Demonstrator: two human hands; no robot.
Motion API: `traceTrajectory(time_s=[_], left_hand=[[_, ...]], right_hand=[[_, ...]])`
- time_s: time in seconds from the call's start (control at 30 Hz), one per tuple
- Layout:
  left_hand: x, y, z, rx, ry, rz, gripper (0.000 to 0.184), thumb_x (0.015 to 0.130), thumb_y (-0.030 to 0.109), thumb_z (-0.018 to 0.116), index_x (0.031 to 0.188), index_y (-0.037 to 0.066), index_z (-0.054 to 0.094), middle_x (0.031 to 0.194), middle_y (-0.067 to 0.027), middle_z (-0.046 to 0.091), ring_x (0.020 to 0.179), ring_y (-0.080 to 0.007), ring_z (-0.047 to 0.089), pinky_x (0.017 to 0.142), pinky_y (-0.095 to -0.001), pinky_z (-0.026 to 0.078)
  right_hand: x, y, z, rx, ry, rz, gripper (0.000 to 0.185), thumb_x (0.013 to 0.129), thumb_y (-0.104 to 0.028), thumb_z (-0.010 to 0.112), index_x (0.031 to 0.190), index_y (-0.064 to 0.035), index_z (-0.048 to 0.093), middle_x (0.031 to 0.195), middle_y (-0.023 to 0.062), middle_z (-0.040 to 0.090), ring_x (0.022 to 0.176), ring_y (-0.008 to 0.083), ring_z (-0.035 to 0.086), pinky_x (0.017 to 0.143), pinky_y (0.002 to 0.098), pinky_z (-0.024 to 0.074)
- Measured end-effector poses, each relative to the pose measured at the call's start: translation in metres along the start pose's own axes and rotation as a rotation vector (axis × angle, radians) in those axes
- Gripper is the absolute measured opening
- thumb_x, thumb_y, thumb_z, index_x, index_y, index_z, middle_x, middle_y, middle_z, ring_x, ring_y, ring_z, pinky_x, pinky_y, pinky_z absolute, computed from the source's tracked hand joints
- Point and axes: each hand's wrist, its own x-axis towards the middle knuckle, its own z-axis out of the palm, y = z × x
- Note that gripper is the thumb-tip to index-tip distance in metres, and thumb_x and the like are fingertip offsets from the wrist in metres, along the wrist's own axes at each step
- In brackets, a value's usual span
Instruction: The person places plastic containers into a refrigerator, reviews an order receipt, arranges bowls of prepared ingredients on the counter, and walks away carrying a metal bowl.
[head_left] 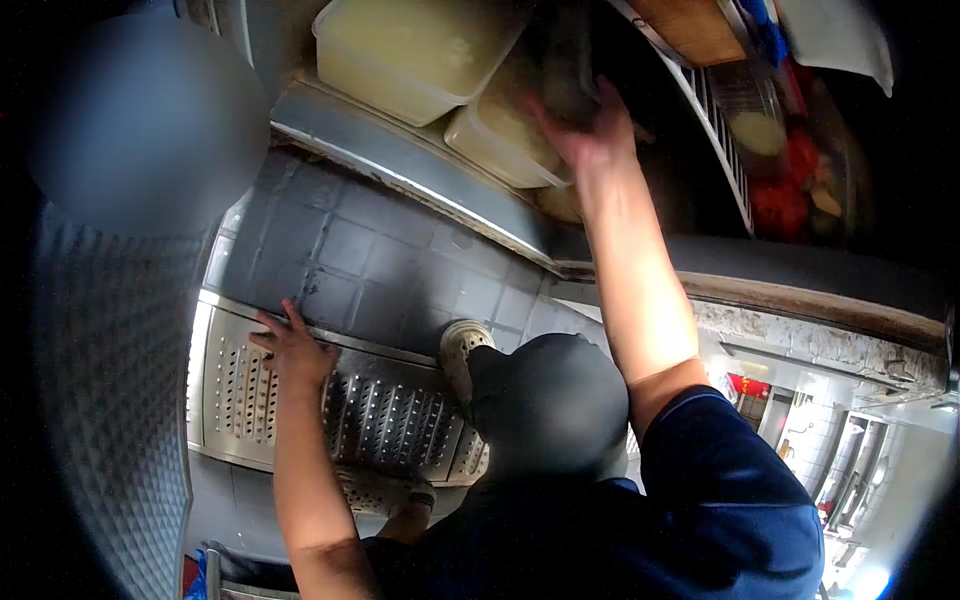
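My right hand (pixel 595 135) reaches into a low shelved compartment. Its thumb and fingers lie on either side of the near end of a dark, blurred container (pixel 570 65), seemingly gripping it. Beside that hand is a translucent plastic tub (pixel 505 135) with pale contents. A larger tub (pixel 415 55), filled with something pale yellow, stands to its left. Lower down, my left hand (pixel 295 355) holds nothing, fingers spread, above a perforated metal plate (pixel 390 420) on the floor.
Grey tiles (pixel 350 250) lie between the plate and the compartment's metal sill (pixel 400 185). A wire rack (pixel 715 140) and red items (pixel 790 190) are at the right inside. A quilted metal panel (pixel 110 400) rises at left. My bent knee (pixel 550 405) and shoe (pixel 465 350) are close by.
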Motion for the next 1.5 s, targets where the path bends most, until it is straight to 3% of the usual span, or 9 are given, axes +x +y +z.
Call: traceTrajectory(time_s=[0.2, 0.3, 0.4, 0.5, 0.6, 0.7, 0.77, 1.2, 1.5], left_hand=[[0.004, 0.000, 0.004, 0.012, 0.011, -0.004, 0.123, 0.078, 0.047, 0.079, 0.160, 0.013, -0.006, 0.159, -0.0358, -0.011, 0.142, -0.0645, 0.004, 0.101, -0.0707, 0.040], [0.007, -0.003, 0.010, 0.045, 0.026, 0.007, 0.123, 0.078, 0.048, 0.078, 0.160, 0.012, -0.006, 0.158, -0.0369, -0.010, 0.142, -0.0647, 0.004, 0.100, -0.0707, 0.041], [0.006, 0.000, 0.006, 0.051, 0.003, -0.001, 0.122, 0.078, 0.049, 0.078, 0.159, 0.011, -0.005, 0.158, -0.0367, -0.009, 0.142, -0.0647, 0.004, 0.101, -0.0708, 0.040], [0.002, 0.005, -0.001, 0.059, -0.021, -0.019, 0.122, 0.078, 0.047, 0.078, 0.159, 0.011, -0.005, 0.158, -0.0365, -0.008, 0.142, -0.0647, 0.003, 0.102, -0.0706, 0.040], [0.004, 0.003, 0.001, 0.065, -0.023, -0.024, 0.122, 0.078, 0.046, 0.078, 0.159, 0.011, -0.006, 0.159, -0.0355, -0.010, 0.142, -0.0648, 0.002, 0.103, -0.0699, 0.039], [0.007, 0.001, 0.006, 0.028, -0.001, -0.035, 0.122, 0.078, 0.046, 0.079, 0.159, 0.012, -0.006, 0.159, -0.0342, -0.012, 0.142, -0.0645, 0.001, 0.103, -0.0700, 0.039], [0.010, 0.003, 0.010, 0.017, 0.011, -0.057, 0.123, 0.077, 0.046, 0.079, 0.160, 0.013, -0.006, 0.159, -0.0336, -0.014, 0.142, -0.0642, 0.000, 0.103, -0.0699, 0.039], [0.005, 0.010, 0.005, 0.034, 0.044, -0.063, 0.122, 0.075, 0.043, 0.080, 0.160, 0.015, -0.002, 0.160, -0.0337, -0.007, 0.142, -0.0642, 0.004, 0.102, -0.0717, 0.039], [0.004, 0.007, 0.000, 0.005, -0.007, -0.063, 0.122, 0.076, 0.045, 0.081, 0.160, 0.016, -0.002, 0.160, -0.0331, -0.007, 0.144, -0.0609, 0.004, 0.104, -0.0704, 0.037]], right_hand=[[0.036, -0.014, -0.016, 0.103, 0.116, -0.093, 0.038, 0.097, -0.012, 0.043, 0.131, 0.0052, 0.047, 0.135, 0.0299, 0.049, 0.126, 0.0449, 0.049, 0.104, 0.0625, 0.0465], [0.027, -0.024, -0.013, -0.033, 0.094, -0.071, 0.040, 0.098, -0.011, 0.037, 0.134, 0.0060, 0.043, 0.133, 0.0296, 0.050, 0.123, 0.0449, 0.051, 0.102, 0.0643, 0.0481], [0.026, -0.027, 0.002, -0.149, 0.145, -0.195, 0.038, 0.103, -0.013, 0.029, 0.134, 0.0037, 0.043, 0.136, 0.0277, 0.049, 0.121, 0.0457, 0.053, 0.098, 0.0637, 0.0521], [0.078, -0.060, -0.012, 0.054, -0.043, 0.080, 0.038, 0.104, -0.015, 0.028, 0.132, 0.0036, 0.046, 0.131, 0.0274, 0.053, 0.117, 0.0443, 0.057, 0.094, 0.0632, 0.0549], [0.116, -0.066, 0.006, 0.063, -0.376, 0.263, 0.037, 0.099, -0.012, 0.038, 0.130, 0.0044, 0.048, 0.124, 0.0283, 0.058, 0.112, 0.0415, 0.061, 0.089, 0.0546, 0.0586], [0.044, -0.042, 0.072, 0.186, -0.023, 0.041, 0.049, 0.106, -0.036, 0.040, 0.147, -0.0093, 0.044, 0.149, 0.0183, 0.043, 0.129, 0.0289, 0.048, 0.111, 0.0391, 0.0381], [0.055, -0.043, 0.093, -0.007, 0.077, -0.016, 0.049, 0.106, -0.035, 0.040, 0.147, -0.0095, 0.044, 0.147, 0.0176, 0.044, 0.128, 0.0292, 0.048, 0.109, 0.0412, 0.0400], [0.080, -0.018, 0.124, -0.370, -0.228, -0.135, 0.051, 0.097, -0.025, 0.050, 0.142, -0.0030, 0.046, 0.140, 0.0219, 0.051, 0.125, 0.0332, 0.053, 0.108, 0.0437, 0.0429], [-0.008, 0.030, 0.081, -1.281, -0.423, -0.727, 0.053, 0.091, -0.018, 0.057, 0.139, 0.0015, 0.048, 0.135, 0.0249, 0.055, 0.123, 0.0360, 0.056, 0.107, 0.0454, 0.0449]])
